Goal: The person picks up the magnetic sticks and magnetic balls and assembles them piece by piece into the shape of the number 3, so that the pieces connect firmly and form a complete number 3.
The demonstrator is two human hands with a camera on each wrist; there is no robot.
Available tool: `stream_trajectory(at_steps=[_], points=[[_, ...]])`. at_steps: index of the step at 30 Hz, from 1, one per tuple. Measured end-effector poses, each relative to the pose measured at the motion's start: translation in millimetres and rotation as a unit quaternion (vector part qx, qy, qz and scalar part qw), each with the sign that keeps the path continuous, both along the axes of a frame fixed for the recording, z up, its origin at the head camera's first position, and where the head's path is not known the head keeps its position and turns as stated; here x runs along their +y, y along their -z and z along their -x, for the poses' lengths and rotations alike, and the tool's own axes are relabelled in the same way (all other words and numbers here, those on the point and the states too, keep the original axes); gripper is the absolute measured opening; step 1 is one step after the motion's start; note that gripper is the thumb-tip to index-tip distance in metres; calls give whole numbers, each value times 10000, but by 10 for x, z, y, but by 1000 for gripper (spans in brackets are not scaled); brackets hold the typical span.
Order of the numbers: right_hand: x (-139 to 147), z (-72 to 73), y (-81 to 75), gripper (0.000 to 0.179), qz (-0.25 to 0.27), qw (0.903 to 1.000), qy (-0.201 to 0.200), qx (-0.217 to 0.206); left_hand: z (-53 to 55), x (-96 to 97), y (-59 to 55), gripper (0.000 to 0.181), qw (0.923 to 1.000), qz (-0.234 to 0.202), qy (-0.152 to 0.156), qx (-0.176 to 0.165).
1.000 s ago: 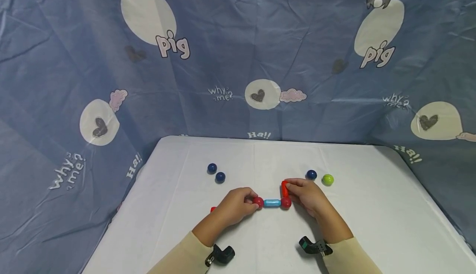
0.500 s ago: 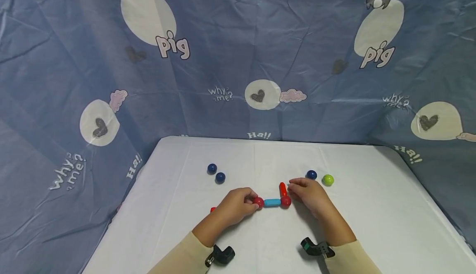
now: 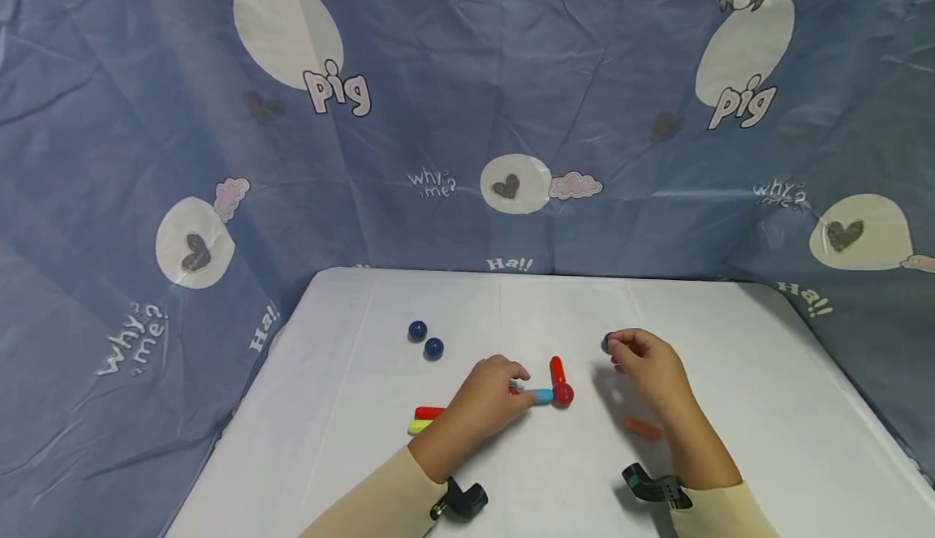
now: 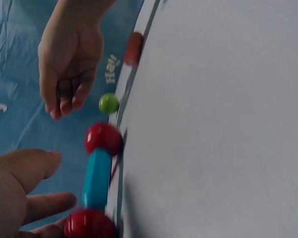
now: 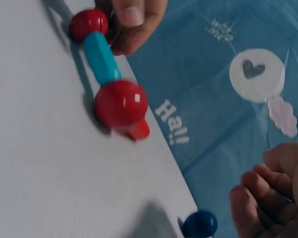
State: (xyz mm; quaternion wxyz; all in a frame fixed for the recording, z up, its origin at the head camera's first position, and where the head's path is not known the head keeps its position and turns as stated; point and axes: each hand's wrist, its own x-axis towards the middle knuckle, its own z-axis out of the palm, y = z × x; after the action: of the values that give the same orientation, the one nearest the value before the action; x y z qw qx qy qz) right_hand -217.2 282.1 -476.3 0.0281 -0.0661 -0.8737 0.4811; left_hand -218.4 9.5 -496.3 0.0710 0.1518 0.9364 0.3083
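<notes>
Two red balls [image 3: 562,395] [image 5: 89,26] are joined by a light blue rod [image 3: 542,396] on the white table. A red rod [image 3: 557,370] juts from the right-hand ball toward the far side. Over the left-hand ball my left hand [image 3: 488,398] hovers, thumb and fingers spread apart; that ball is mostly hidden in the head view. My right hand [image 3: 653,372] is at a dark blue ball [image 5: 200,224], fingers loosely bent; the right wrist view shows a gap between them. A green ball [image 4: 109,103] is hidden behind this hand in the head view.
Two more dark blue balls [image 3: 417,330] [image 3: 434,349] lie at the back left. A red rod [image 3: 429,413] and a yellow-green rod [image 3: 420,426] lie by my left forearm. An orange-red rod [image 3: 643,428] rests beside my right forearm. A blue printed cloth [image 3: 467,116] hangs behind the table.
My left hand has let go of the left red ball and shifted right. My right hand has left the red rod and moved right to the dark blue ball. Rods beside both forearms have come into view.
</notes>
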Motion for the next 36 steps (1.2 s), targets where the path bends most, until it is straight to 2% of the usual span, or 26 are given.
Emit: stream_trajectory(at_steps=[3,7,10,13,16,21,27,31,36], points=[[85,-18,23,34,-194,9994,284,92,0,159,5,36,9995,270,120,107],[173,-21,63,32,-512,9961,694,178,15,323,50,41,9959,759,202,441],[241,5,91,33,-805,9916,969,298,22,392,67,43,9933,1016,66,555],[303,31,120,40,-955,9888,1112,274,22,430,63,43,9923,1122,-97,510],[353,35,160,51,-904,9898,1097,32,10,452,61,41,9935,1068,-105,387],[410,23,244,62,-813,9931,810,-260,-14,465,67,36,9958,884,-64,208],[452,29,315,56,-825,9946,569,-280,-7,464,82,31,9967,738,-21,340],[455,34,354,51,-711,9947,642,-381,-5,461,84,31,9970,689,19,347],[431,42,379,47,-583,9925,960,-474,-6,458,83,29,9967,663,91,455]])
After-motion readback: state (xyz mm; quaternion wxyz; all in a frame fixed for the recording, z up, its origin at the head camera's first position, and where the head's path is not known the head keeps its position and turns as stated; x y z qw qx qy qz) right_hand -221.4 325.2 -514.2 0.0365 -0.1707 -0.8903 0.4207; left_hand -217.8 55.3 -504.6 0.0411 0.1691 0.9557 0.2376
